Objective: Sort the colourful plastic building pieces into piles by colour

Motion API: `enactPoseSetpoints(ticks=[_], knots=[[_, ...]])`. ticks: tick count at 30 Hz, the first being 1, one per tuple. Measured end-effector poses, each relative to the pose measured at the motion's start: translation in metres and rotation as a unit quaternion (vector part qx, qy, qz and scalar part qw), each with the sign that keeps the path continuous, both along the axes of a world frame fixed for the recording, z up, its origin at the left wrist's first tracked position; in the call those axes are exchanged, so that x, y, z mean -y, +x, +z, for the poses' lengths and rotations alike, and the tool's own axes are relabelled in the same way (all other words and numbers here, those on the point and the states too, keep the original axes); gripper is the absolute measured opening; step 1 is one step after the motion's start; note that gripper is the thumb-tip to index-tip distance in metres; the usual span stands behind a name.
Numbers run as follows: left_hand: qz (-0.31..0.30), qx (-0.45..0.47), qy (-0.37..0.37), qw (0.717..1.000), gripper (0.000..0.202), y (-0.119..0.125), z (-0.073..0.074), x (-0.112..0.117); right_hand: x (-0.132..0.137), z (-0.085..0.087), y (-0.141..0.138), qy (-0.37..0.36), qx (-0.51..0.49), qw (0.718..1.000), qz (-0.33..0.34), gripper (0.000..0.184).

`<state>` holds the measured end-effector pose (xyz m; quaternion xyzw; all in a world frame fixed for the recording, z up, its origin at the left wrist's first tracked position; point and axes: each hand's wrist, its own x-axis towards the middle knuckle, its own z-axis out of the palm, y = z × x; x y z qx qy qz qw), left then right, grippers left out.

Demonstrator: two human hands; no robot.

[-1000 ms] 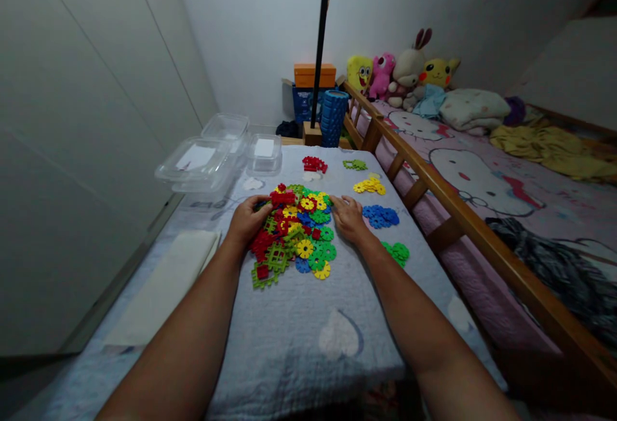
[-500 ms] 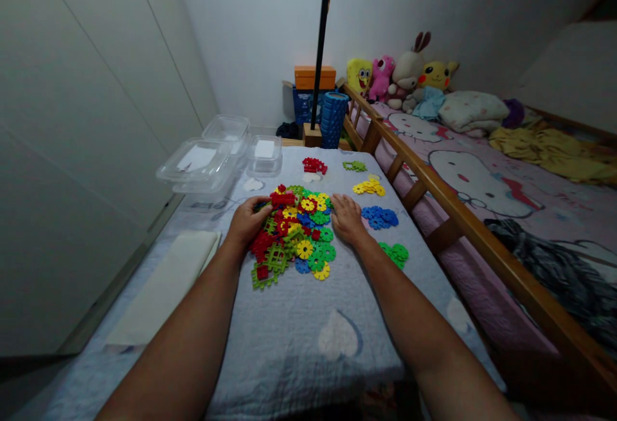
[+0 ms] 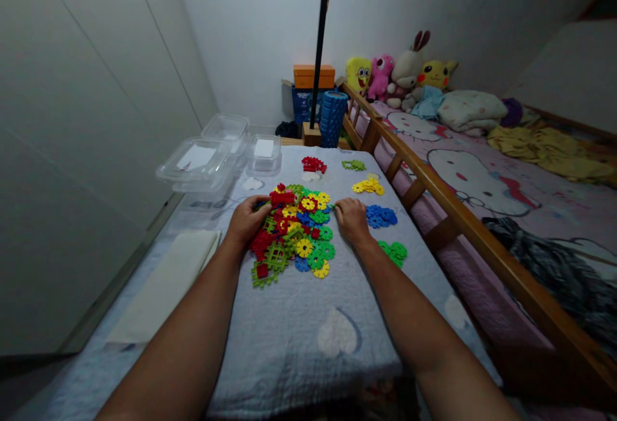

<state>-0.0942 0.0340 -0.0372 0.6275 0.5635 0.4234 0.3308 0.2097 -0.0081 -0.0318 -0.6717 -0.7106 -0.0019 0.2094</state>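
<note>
Your right hand (image 3: 353, 220) has curled narrow beside the multicoloured plastic-disc heap (image 3: 295, 233), left hand (image 3: 247, 220) cupped on it; dragging may scatter pieces.

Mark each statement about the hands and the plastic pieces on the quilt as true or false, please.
1. The left hand and the right hand rest at opposite sides of the mixed pile. True.
2. The blue pile lies left of the left hand. False: it lies just right of the right hand.
3. The clear containers stand at the far left, beyond the left hand. True.
4. The red pile lies inside one of the containers. False: it lies on the grey quilt, beyond the mixed pile.
</note>
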Motion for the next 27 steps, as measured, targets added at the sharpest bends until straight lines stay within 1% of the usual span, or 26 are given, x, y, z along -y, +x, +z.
enactPoseSetpoints(ticks=[2,4,7,11,14,16,18,21,24,27], knots=[[0.000,0.000,0.001,1.000,0.051,0.000,0.001,0.001,0.000,0.008,0.009,0.013,-0.021,1.000,-0.016,0.027],[0.002,0.001,0.001,1.000,0.051,0.001,0.002,0.002,0.001,0.019,0.025,0.013,-0.057,0.998,-0.019,0.027],[0.006,0.003,0.003,1.000,0.050,0.001,0.002,0.002,0.011,0.036,0.058,-0.025,-0.139,0.990,-0.005,0.025],[0.010,-0.002,0.011,1.000,0.049,0.000,0.000,0.002,0.042,0.051,0.105,-0.073,-0.229,0.970,-0.023,0.016],[0.012,-0.004,0.010,1.000,0.049,-0.002,-0.002,0.002,0.071,0.054,0.125,-0.100,-0.260,0.960,-0.027,0.017],[0.015,-0.003,0.008,1.000,0.049,-0.002,-0.002,0.002,0.089,0.053,0.129,-0.115,-0.268,0.956,-0.023,0.019],[0.018,0.001,0.006,1.000,0.049,-0.001,-0.001,0.004,0.103,0.049,0.127,-0.126,-0.273,0.954,-0.015,0.020],[0.027,0.008,0.006,1.000,0.047,0.000,0.002,0.007,0.117,0.040,0.119,-0.139,-0.263,0.955,-0.001,0.019],[0.035,0.010,0.007,0.999,0.045,0.000,0.005,0.011,0.123,0.032,0.113,-0.126,-0.184,0.975,-0.004,0.017],[0.037,0.012,0.010,0.999,0.044,0.000,0.007,0.013,0.123,0.028,0.107,-0.098,-0.061,0.992,-0.050,0.015]])
